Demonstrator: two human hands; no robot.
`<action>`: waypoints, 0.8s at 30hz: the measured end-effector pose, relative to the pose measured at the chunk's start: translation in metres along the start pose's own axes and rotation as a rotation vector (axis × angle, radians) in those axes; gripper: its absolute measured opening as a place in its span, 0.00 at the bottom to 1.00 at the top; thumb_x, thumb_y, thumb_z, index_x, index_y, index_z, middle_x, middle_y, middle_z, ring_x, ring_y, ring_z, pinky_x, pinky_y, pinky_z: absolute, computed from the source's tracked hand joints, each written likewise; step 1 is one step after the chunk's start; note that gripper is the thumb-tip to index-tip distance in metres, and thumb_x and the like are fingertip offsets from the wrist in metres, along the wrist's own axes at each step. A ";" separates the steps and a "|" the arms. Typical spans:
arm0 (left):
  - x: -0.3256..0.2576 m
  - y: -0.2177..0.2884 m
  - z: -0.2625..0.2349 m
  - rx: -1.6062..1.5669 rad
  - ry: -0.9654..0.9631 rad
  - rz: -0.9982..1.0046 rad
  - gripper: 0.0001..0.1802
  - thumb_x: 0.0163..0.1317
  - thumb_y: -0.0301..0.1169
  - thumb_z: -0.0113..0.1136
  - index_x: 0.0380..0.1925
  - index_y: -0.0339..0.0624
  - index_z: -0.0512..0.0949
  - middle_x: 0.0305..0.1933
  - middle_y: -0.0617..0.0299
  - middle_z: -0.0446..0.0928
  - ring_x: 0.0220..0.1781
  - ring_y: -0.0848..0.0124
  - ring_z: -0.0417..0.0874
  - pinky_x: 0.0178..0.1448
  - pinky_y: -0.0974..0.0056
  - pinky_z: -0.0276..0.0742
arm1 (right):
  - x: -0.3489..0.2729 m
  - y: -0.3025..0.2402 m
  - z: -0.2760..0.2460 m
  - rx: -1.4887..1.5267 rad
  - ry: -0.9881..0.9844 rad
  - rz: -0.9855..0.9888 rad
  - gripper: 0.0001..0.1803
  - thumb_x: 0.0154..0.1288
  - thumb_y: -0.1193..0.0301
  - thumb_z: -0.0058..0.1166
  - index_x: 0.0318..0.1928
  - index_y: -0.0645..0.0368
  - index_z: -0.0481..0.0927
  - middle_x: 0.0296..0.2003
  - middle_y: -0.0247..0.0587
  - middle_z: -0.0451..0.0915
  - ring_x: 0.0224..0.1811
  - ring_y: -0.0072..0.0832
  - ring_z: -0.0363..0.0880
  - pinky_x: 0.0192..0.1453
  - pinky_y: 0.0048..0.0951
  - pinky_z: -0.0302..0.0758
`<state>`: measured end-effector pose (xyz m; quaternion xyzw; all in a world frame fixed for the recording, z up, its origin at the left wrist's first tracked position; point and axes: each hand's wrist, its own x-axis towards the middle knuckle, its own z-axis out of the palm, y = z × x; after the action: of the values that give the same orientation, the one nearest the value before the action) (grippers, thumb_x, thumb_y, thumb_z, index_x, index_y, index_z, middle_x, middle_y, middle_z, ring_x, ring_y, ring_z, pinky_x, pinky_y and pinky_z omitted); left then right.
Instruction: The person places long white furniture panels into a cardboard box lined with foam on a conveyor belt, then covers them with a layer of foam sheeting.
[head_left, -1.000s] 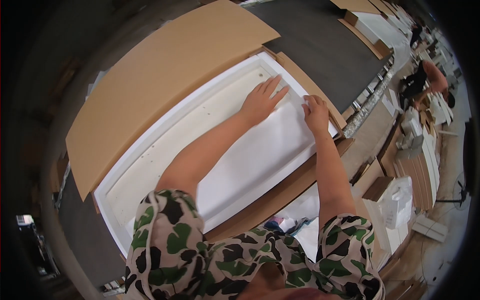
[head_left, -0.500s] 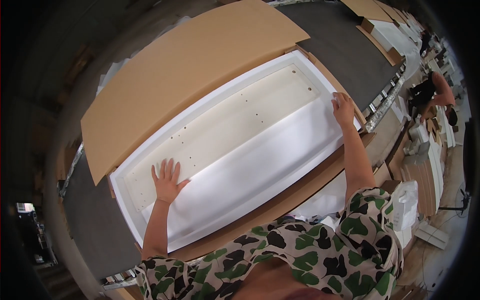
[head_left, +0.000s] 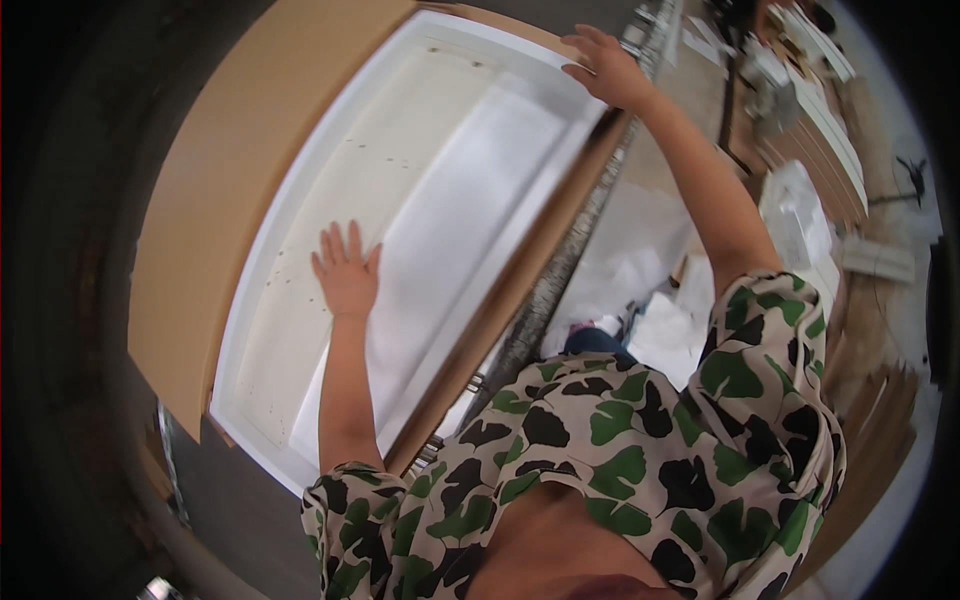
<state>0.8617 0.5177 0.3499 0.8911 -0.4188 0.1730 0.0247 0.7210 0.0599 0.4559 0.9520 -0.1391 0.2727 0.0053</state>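
Set lengthwise from near left to far right, one off-white drilled board (head_left: 385, 200) and, along its right, one smooth white piece (head_left: 450, 230), both inside one white rim (head_left: 268, 250), foam-like in look, within one brown carton (head_left: 518, 268). Probably stiff and fairly heavy over such a length; likely slippery on the smooth face, with rim corners apparently light and easy to dent or chip. Best taken by both ends or from under the long sides, not by the rim alone. On or just over the near half of the board, the left hand (head_left: 348, 285), palm down, fingers fanned apart, clamped on nothing; impossible to say whether pressing. At the far right corner of the rim, the right hand (head_left: 612, 75), fingers apart and loosely bent, with no visible clamp; contact with the edge unclear. Count two hands, one board, one white piece, one rim, one carton, and one large cardboard flap (head_left: 230, 160) spread out to the left. In the board, several small dark holes, too blurred for a sure count.
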 end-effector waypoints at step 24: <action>0.204 0.287 -0.101 -0.762 -0.312 -0.226 0.23 0.60 0.40 0.52 0.51 0.38 0.70 0.54 0.50 0.69 0.56 0.59 0.69 0.56 0.62 0.65 | -0.662 0.181 -0.028 0.077 -0.937 1.183 0.18 0.54 0.59 0.47 0.21 0.61 0.78 0.25 0.52 0.78 0.30 0.46 0.77 0.37 0.38 0.74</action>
<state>0.7362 0.1996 0.4830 0.8740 -0.3513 -0.1351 0.3074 0.1198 0.0614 0.1233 0.7345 -0.6049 -0.1986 -0.2351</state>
